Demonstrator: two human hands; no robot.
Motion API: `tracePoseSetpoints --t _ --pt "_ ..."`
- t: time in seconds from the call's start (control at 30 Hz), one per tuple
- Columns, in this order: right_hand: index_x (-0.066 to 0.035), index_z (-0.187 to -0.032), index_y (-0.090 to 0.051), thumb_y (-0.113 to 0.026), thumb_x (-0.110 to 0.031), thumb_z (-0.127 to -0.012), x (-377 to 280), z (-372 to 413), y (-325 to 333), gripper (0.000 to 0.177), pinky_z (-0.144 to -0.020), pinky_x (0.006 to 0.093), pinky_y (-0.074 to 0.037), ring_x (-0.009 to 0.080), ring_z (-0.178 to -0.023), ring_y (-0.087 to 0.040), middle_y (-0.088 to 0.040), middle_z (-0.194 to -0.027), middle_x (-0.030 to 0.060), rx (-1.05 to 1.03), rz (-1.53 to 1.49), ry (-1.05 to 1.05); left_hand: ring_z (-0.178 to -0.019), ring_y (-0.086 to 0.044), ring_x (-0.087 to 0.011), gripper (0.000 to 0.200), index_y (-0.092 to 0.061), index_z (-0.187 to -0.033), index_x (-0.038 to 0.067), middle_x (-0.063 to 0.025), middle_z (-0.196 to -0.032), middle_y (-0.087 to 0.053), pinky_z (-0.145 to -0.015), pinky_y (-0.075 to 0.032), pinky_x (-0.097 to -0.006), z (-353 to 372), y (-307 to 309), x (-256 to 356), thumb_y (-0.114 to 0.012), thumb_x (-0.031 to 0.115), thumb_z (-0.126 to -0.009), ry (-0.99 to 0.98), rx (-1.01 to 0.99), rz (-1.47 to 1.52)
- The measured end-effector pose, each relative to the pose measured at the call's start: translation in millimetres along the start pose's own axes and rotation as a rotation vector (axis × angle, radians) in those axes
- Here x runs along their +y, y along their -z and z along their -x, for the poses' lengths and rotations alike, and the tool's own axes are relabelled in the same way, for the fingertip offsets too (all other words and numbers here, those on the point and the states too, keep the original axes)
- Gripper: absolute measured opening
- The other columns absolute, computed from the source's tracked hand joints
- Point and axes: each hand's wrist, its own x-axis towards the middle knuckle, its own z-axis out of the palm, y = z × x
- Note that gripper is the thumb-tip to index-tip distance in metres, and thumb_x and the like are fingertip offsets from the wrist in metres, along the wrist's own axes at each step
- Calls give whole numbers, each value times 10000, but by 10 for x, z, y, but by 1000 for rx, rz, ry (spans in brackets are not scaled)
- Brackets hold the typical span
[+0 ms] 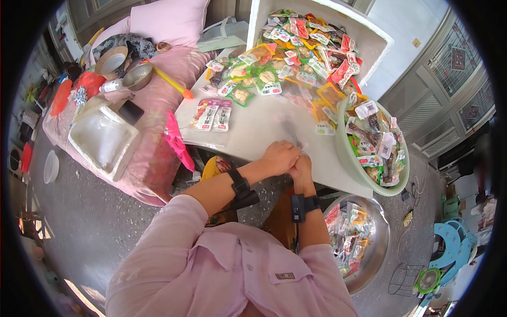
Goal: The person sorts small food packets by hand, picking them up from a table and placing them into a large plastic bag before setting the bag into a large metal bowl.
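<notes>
My left hand and my right hand meet over the front part of the white table, fingers closed together. From between them a small food packet sticks up, dark and smeared by motion; its label cannot be read. Two white-and-purple food pouches lie side by side to the left. Beyond my hands a heap of sealed food packets spills out of a tipped white foam box. On the right, a pale green basin holds many mixed packets.
Below the table's right edge, a metal basin holds more packets. To the left, a pink-covered bed bears a foam box, bowls and a yellow stick. A folded pink umbrella hangs by the table. A green fan stands lower right.
</notes>
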Motion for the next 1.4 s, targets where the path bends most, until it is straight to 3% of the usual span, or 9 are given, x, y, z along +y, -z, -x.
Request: tracePoseSetpoints --t 0.13,0.23,0.43,0.73,0.87,0.97,1.07,1.27,1.4 --pt "24 -964 -440 -415 -16 -769 -152 303 -1 200 -530 258 -453 138 -616 -519 -515 -814 100 174 434 35 -794 -499 -277 145 -526 -811 65 -102 -799 -515 -685 -407 -373 -71 260 -474 -513 156 -700 88 -19 -29" --pt "33 -965 -442 -445 -39 -757 -107 337 202 220 -538 247 -434 154 -649 -522 -512 -814 100 265 797 582 -848 -489 -297 177 -523 -843 41 -128 -857 -514 -727 -403 -379 -156 614 -947 -509 145 -701 273 -58 -143" --pt "76 -940 -455 -441 -1 -700 -125 270 309 253 -753 382 -409 361 -861 -493 -494 -930 232 330 1459 1248 -968 -442 -311 276 -518 -943 24 -176 -1011 -466 -820 -372 -381 -143 1000 -2272 -497 151 -699 705 156 -254" --pt "62 -905 -471 -467 7 -654 -119 285 211 258 -797 426 -379 405 -894 -468 -485 -953 264 272 1575 1202 -965 -474 -364 470 -442 -1055 30 -210 -1039 -479 -805 -397 -402 -191 1045 -2902 -516 317 -690 1080 -131 -299" --pt "56 -903 -474 -475 3 -645 -120 285 197 263 -784 426 -386 400 -890 -472 -488 -956 257 268 1576 1199 -881 -548 -279 535 -445 -1059 -15 -180 -933 -561 -737 -433 -345 -234 1042 -2835 -566 299 -643 1130 -69 -284" --pt "55 -900 -475 -479 1 -644 -107 296 197 261 -779 426 -389 398 -888 -473 -490 -956 253 269 1596 1211 -808 -569 -232 451 -489 -1010 -34 -166 -895 -575 -685 -433 -299 14 685 -3764 -569 199 -632 1000 102 84" --pt "54 -893 -480 -486 -4 -645 -113 271 210 255 -778 424 -390 396 -889 -474 -494 -954 249 266 1571 1212 -727 -569 -207 369 -524 -949 -41 -144 -822 -585 -625 -428 -275 -115 851 -3314 -561 111 -614 1112 161 -20" --pt "50 -889 -488 -493 -14 -648 -97 268 248 250 -786 421 -386 394 -892 -474 -503 -946 243 277 1562 1204 -677 -559 -255 222 -529 -816 -25 -140 -720 -575 -607 -425 -322 -265 967 -2956 -527 81 -621 899 233 114" --pt "55 -906 -483 -490 -14 -649 -107 287 243 266 -809 416 -374 393 -907 -467 -496 -957 246 275 1549 1188 -794 -523 -299 134 -539 -769 20 -178 -823 -546 -677 -420 -370 -408 1178 -2406 -482 56 -654 597 251 -224"
